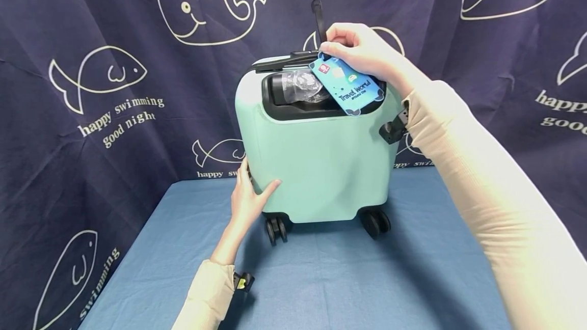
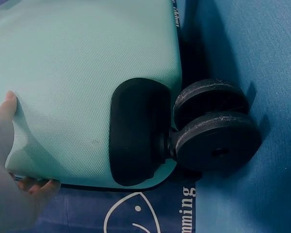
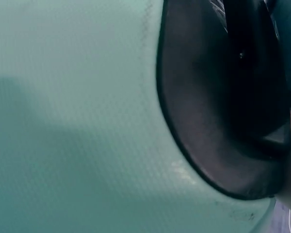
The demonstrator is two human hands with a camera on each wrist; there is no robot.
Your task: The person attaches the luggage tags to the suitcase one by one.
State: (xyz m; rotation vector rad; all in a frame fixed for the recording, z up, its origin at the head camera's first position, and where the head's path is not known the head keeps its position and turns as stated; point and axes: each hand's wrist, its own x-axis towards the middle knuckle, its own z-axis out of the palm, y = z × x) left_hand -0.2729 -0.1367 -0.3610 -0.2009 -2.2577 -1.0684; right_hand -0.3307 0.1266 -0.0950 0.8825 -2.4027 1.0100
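A mint-green suitcase stands upright on its black wheels, with a dark recess in the top of its front. My left hand holds its lower left side, thumb on the front face and fingers round the edge; the left wrist view shows this hand near a double wheel. At the top, my right hand pinches a black strap, its free end pointing up. A blue luggage tag printed "Travel World" hangs below those fingers, over part of the recess. The right wrist view shows mostly the recess rim.
Clear plastic wrap covers a black part inside the recess. A black handle runs across the suitcase top. Blue cloth covers the table, and a navy curtain with whale and fish drawings hangs close behind and to the left.
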